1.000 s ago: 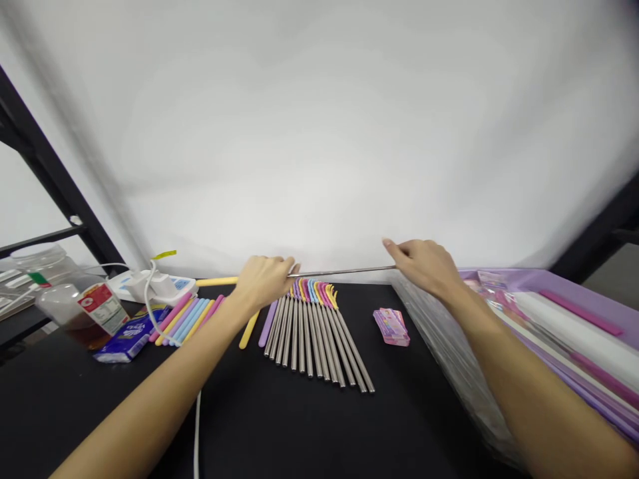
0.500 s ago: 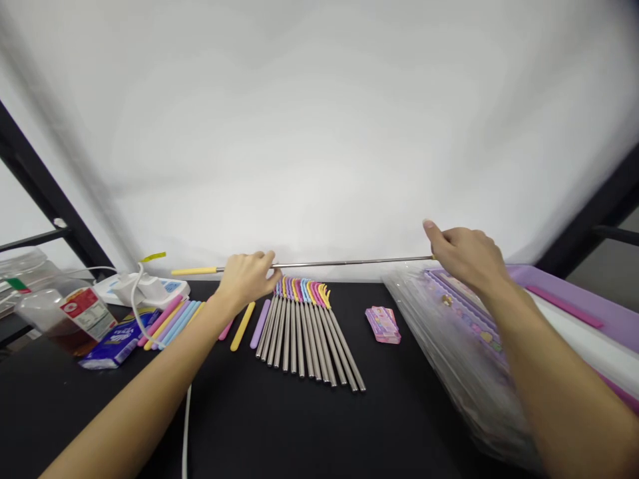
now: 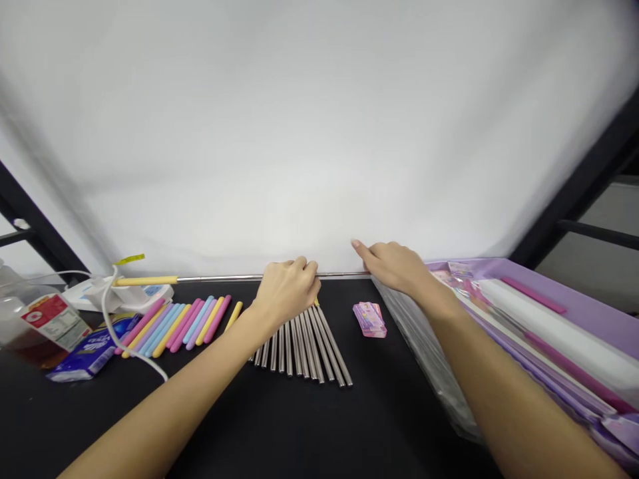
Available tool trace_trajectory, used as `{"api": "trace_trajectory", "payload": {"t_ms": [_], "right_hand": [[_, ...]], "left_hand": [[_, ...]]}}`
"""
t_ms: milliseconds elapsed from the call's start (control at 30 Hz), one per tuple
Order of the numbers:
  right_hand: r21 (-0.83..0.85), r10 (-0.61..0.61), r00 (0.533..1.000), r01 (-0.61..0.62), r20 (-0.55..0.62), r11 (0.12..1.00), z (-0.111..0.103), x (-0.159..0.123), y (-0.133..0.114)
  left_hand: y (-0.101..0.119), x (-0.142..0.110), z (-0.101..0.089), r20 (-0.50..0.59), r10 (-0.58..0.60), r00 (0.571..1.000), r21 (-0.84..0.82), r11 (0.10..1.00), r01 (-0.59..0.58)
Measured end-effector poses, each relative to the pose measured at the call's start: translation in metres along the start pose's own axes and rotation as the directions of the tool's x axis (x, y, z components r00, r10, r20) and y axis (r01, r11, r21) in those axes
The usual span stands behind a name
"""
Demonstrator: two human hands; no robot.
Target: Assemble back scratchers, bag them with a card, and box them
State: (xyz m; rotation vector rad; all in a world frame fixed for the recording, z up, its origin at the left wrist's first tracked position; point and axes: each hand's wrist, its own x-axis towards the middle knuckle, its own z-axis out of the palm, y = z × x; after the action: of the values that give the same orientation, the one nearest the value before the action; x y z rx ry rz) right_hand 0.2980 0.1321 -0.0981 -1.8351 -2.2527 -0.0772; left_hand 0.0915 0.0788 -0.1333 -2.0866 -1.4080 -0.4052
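Observation:
A long thin metal rod (image 3: 219, 277) with a yellow sleeve (image 3: 144, 281) on its left end lies level along the back edge of the black table (image 3: 319, 426). My left hand (image 3: 287, 289) has its fingers curled over the rod near its middle. My right hand (image 3: 394, 265) pinches the rod's right end against the white backdrop. Below my left hand a row of several short metal rods (image 3: 304, 342) lies side by side, their coloured tips hidden by the hand.
Loose coloured sleeves (image 3: 180, 322) lie at left, beside a white charger with cable (image 3: 120, 293), a blue packet (image 3: 82, 352) and a bottle (image 3: 34, 322). A small pink pack (image 3: 369, 318) sits mid-table. At right a purple tray (image 3: 574, 306) holds clear-wrapped packs (image 3: 429, 346).
The long rod came down from mid-air to the table's back edge. My left hand slid right along it; my right hand moved left and lower, nearer the left one.

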Motion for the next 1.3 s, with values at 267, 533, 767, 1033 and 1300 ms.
{"api": "trace_trajectory", "payload": {"t_ms": [267,533,767,1033,1300], "right_hand": [[-0.039,0.104,0.994,-0.105,-0.036,0.994,-0.002,0.000,0.010],[-0.088,0.233,0.969,-0.240,-0.089,0.967,-0.016,0.000,0.049],[-0.084,0.183,0.982,-0.186,-0.040,0.979,-0.009,0.003,0.033],[-0.025,0.115,0.993,-0.115,0.007,0.993,-0.001,0.003,0.018],[0.000,0.136,0.989,-0.136,-0.054,0.991,0.002,-0.001,0.011]], "left_hand": [[-0.030,-0.009,0.005,0.023,-0.008,1.000,0.040,0.999,0.007],[-0.067,-0.019,0.024,0.031,-0.122,0.992,0.030,0.992,0.121],[-0.042,-0.014,0.013,0.035,-0.146,0.989,0.003,0.989,0.146],[-0.026,-0.009,0.012,-0.017,0.027,0.999,-0.011,1.000,-0.027],[-0.032,-0.020,0.018,0.066,-0.092,0.994,-0.001,0.996,0.092]]}}
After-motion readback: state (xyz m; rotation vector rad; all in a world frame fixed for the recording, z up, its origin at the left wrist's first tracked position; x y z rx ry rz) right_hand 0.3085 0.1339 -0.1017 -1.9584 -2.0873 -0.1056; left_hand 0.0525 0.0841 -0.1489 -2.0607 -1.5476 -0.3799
